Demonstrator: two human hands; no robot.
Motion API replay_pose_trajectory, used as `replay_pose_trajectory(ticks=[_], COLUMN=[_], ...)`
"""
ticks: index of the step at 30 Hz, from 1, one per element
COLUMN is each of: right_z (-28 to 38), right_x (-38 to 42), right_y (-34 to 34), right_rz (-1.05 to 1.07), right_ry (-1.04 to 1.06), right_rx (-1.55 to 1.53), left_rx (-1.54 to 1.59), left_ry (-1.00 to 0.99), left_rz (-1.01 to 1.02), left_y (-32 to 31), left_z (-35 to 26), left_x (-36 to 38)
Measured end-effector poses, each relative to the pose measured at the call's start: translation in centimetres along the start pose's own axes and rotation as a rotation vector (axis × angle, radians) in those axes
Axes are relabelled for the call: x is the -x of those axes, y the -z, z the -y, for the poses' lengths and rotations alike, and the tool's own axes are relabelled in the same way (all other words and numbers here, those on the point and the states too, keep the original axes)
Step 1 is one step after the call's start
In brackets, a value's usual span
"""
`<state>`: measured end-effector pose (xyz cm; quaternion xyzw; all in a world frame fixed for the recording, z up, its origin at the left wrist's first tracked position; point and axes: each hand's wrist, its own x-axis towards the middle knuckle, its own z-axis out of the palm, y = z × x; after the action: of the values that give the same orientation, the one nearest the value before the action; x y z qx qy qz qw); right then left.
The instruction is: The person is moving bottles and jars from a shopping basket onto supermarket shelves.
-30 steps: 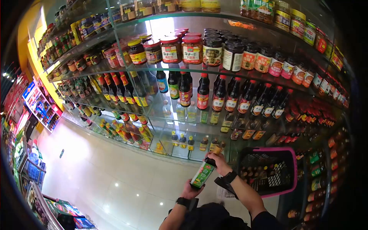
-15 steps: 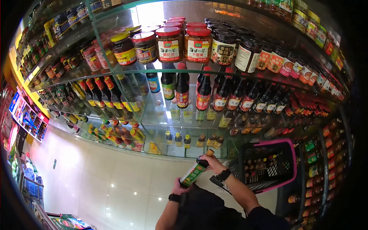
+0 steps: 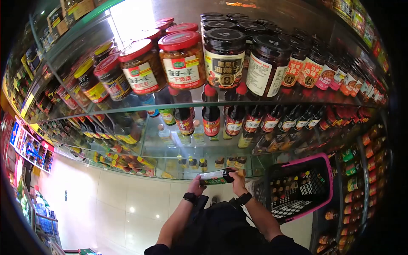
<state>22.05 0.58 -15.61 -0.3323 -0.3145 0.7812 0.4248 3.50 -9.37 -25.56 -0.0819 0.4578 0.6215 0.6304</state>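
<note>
A dark bottle with a green label point(image 3: 214, 177) lies nearly level between my two hands, in front of the lower glass shelves. My left hand point(image 3: 196, 185) grips its base end at the left. Around the neck end, near the tan cap, my right hand point(image 3: 238, 180) is closed. Each wrist wears a black band. To the right of my right hand stands a black basket with a pink rim point(image 3: 329, 182), with several bottles inside.
Glass shelves point(image 3: 204, 105) span the front, bearing red-lidded jars point(image 3: 181, 61), black-lidded jars point(image 3: 224, 59) and dark sauce bottles point(image 3: 211, 120). More bottles point(image 3: 350, 182) line the right side. Pale floor tiles point(image 3: 110, 191) lie below; a shelf point(image 3: 46, 219) stands at lower left.
Both hands have raised the bottle and turned it from steeply slanted to nearly level. The upper jars appear larger and closer, and the view has shifted.
</note>
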Motion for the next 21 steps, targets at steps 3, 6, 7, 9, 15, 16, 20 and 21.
replay_pose_trajectory(ticks=[3,6,7,9,15,16,20,21], right_z=[1.0,1.8,2.3,2.5,2.7,2.6,2.3,2.5], right_x=[0.0,-0.4,-0.7,-2.0,-5.7,-6.2,-7.7,-8.0], right_y=[-0.8,-1.8,-2.3,-3.0,-3.7,-3.8,-4.6,-4.9], right_rz=[-0.015,-0.04,-0.036,-0.016,0.186,0.185,0.279,0.315], right_ry=[0.182,0.413,0.535,0.626,0.854,0.853,0.862,0.861], right_rx=[0.19,0.416,0.547,0.587,0.788,0.788,0.906,0.903], left_rx=[-0.206,-0.155,-0.108,-0.094,-0.066,-0.067,-0.004,0.019], left_ry=[-0.029,-0.005,0.017,0.026,-0.021,-0.02,-0.058,-0.074], left_rz=[-0.094,0.034,0.239,0.231,0.431,0.43,0.48,0.423], left_y=[-9.6,-12.7,-13.3,-14.7,-14.5,-13.8,-12.3,-12.0], left_z=[-3.3,-4.1,-4.3,-4.6,-5.9,-6.0,-6.2,-6.1], left_x=[4.4,4.2,4.1,3.9,0.7,-0.1,-1.8,-2.3])
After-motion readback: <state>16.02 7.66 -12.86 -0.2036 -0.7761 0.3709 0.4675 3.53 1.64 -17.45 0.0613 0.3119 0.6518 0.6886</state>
